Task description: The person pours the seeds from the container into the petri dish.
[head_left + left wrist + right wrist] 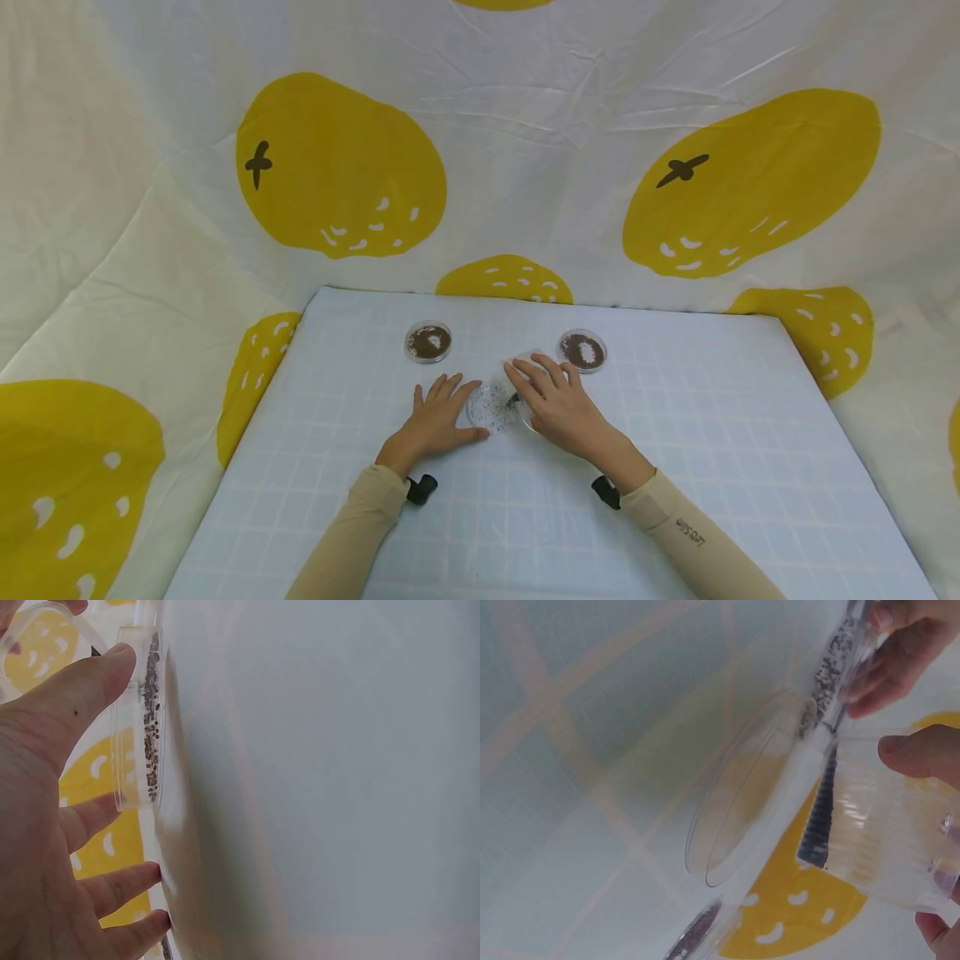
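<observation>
My left hand (pixel 433 423) holds a clear petri dish (pixel 491 407) by its sides, thumb on the near rim and index finger on the far one. Dark and pale grains speckle the inside of this dish. In the left wrist view, the thumb (pixel 112 667) presses the dish's side wall. My right hand (pixel 558 408) grips a clear, ribbed plastic piece (pixel 885 825) with a black ridged edge (pixel 821 814). That edge tilts down toward the grains at the dish's right side. Below the right hand lies a clear round dish or lid (pixel 739 802).
Two petri dishes with brown grains stand farther back, one at left (pixel 428 342) and one at right (pixel 582 351). The table (pixel 487 533) wears a pale blue checked cloth. A white curtain (pixel 525 167) with yellow fruit prints rises behind it.
</observation>
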Demonstrator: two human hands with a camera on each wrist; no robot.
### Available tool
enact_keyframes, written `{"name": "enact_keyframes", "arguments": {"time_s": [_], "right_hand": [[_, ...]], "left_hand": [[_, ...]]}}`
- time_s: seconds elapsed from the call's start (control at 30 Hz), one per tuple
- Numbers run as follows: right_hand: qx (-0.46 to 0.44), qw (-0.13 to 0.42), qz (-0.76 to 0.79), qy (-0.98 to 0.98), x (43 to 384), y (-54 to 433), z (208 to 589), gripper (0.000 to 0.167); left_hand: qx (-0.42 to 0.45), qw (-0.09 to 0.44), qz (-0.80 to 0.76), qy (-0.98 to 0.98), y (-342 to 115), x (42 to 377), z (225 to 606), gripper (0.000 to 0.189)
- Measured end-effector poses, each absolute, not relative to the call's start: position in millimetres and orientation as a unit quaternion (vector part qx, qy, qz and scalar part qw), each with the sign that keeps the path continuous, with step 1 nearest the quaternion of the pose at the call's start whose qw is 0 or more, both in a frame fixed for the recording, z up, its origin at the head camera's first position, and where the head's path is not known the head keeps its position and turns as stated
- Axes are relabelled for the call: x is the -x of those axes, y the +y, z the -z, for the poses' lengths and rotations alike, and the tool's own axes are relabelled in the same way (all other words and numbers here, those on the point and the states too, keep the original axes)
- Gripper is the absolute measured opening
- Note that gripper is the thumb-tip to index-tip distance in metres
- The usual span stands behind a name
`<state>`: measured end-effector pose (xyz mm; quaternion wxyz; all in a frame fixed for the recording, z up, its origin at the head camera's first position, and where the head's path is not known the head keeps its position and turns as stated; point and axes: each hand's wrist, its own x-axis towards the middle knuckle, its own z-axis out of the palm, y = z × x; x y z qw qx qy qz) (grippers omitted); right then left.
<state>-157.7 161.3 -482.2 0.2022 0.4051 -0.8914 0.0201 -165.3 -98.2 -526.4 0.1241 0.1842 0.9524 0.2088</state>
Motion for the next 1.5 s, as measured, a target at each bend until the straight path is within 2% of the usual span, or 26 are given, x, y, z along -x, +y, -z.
{"name": "enact_keyframes", "arguments": {"time_s": [0.73, 0.93, 1.2, 1.5], "right_hand": [[-0.41, 0.216, -0.013, -0.886, 157.5, 160.3, 482.5, 0.09], [-0.41, 0.219, -0.012, -0.885, 158.3, 160.7, 485.0, 0.093], [-0.41, 0.229, -0.006, -0.883, 158.7, 161.3, 484.8, 0.09], [-0.405, 0.204, -0.014, -0.891, 157.9, 161.7, 484.0, 0.094]], "left_hand": [[-0.181, 0.127, -0.203, 0.954, -97.7, 163.0, 523.8, 0.088], [-0.182, 0.124, -0.203, 0.954, -97.6, 162.6, 523.9, 0.088], [-0.184, 0.123, -0.207, 0.953, -97.3, 162.1, 523.0, 0.088], [-0.19, 0.12, -0.205, 0.953, -97.9, 164.7, 525.5, 0.088]]}}
